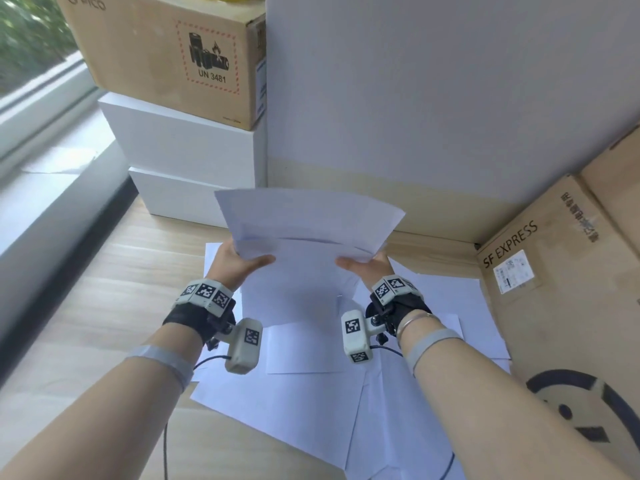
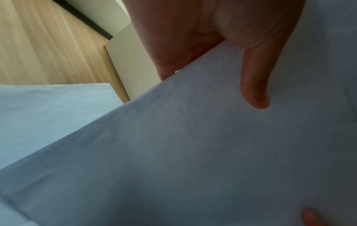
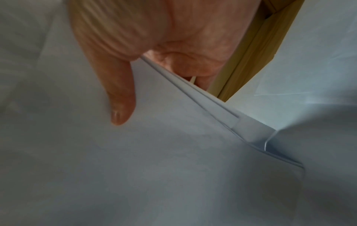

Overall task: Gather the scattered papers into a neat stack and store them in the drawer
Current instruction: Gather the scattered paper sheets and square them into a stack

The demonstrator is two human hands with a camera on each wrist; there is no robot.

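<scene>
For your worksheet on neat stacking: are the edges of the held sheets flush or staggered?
Staggered. In the right wrist view, the held sheets show several stepped edges beside the right hand, and one corner is bent.

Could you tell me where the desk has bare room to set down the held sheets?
Bare wood lies left of the loose papers, between them and the window ledge. The right side is crowded by papers against the SF Express box.
</scene>
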